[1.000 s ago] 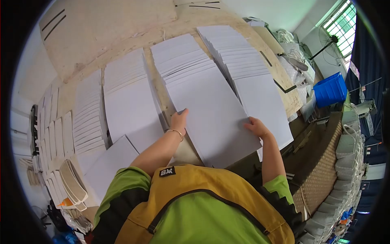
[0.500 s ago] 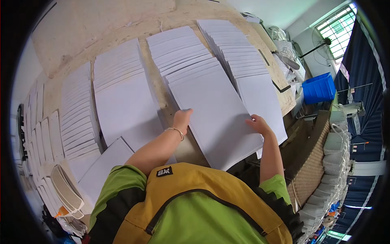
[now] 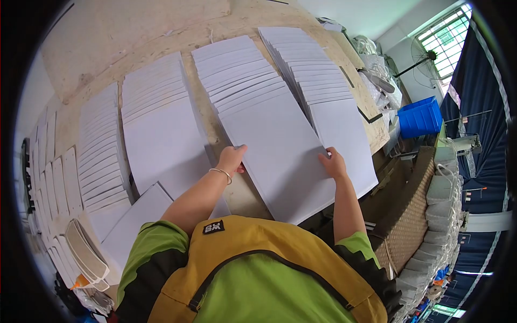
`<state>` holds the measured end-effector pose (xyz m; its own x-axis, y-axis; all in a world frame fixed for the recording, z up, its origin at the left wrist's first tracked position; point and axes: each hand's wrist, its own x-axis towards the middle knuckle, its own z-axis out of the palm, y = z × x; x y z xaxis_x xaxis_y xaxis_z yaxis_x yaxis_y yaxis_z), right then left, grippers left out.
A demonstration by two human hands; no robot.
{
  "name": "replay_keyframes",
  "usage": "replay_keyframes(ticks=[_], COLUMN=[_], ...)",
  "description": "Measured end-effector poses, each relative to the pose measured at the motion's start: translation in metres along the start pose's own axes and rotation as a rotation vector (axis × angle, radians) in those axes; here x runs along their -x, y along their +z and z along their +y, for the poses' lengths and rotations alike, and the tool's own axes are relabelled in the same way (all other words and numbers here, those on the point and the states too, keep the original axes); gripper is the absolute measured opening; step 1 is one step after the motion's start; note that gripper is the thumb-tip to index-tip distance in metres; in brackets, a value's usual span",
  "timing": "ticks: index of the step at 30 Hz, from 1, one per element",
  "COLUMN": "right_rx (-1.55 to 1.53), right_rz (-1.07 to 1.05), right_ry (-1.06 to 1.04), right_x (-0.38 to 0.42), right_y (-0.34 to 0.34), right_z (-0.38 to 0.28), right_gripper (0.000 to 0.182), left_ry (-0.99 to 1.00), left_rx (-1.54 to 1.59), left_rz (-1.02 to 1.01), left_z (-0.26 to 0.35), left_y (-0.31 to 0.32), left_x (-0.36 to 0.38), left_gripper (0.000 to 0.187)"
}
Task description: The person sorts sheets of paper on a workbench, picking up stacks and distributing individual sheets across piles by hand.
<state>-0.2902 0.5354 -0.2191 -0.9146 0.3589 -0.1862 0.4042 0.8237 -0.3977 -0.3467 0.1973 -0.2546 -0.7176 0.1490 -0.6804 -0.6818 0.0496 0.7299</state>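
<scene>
A fanned stack of white sheets (image 3: 283,156) lies on the wooden table in front of me, its near end reaching toward my apron. At its left edge my left hand (image 3: 232,159), with a bangle on the wrist, is closed, thumb on top and fingers partly hidden below. My right hand (image 3: 333,162) pinches the right edge at about the same height. How many sheets are between the fingers cannot be made out. To the right lies another fanned stack (image 3: 342,126), and to the left a third one (image 3: 161,140).
Further left are a narrower fanned row (image 3: 100,156), a loose sheet (image 3: 137,215) and curved white pieces (image 3: 86,253). The table (image 3: 134,27) ends at the right, near a blue bin (image 3: 420,117), a brown woven-patterned panel (image 3: 412,199) and a fan (image 3: 425,55).
Both hands have shifted slightly left. The top sheets in the middle stack have moved left and back, now lining up more closely with those beneath.
</scene>
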Motion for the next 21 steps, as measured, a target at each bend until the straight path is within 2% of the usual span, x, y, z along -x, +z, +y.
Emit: replay_keyframes(ticks=[5,8,9,12,17,20,21], right_rx=[-0.009,0.111,0.173,0.198,0.206,0.212,0.213], right_rz=[-0.009,0.007,0.017,0.068,0.025,0.015,0.016], right_ry=[0.026,0.041,0.049,0.033,0.085,0.085,0.087], right_x=[0.002,0.006,0.006,0.009,0.008,0.005,0.004], right_y=[-0.001,-0.002,-0.002,0.002,-0.001,0.001,0.001], right_z=[-0.005,-0.013,-0.015,-0.015,-0.020,-0.018,-0.018], right_gripper=[0.047,0.046,0.045,0.045,0.044,0.044,0.044], left_ry=[-0.007,0.200,0.200,0.549,0.368,0.051,0.047], left_rx=[-0.076,-0.379,-0.376,-0.231,-0.062,0.078,0.080], left_rz=[0.015,0.117,0.118,0.588,0.535,0.252,0.253], left_z=[-0.001,-0.018,-0.018,-0.027,-0.032,-0.004,-0.002], left_y=[-0.005,-0.014,-0.010,0.003,0.003,-0.011,-0.012], left_x=[-0.002,-0.019,-0.014,0.006,-0.010,-0.005,-0.002], left_gripper=[0.039,0.040,0.040,0.042,0.041,0.041,0.041])
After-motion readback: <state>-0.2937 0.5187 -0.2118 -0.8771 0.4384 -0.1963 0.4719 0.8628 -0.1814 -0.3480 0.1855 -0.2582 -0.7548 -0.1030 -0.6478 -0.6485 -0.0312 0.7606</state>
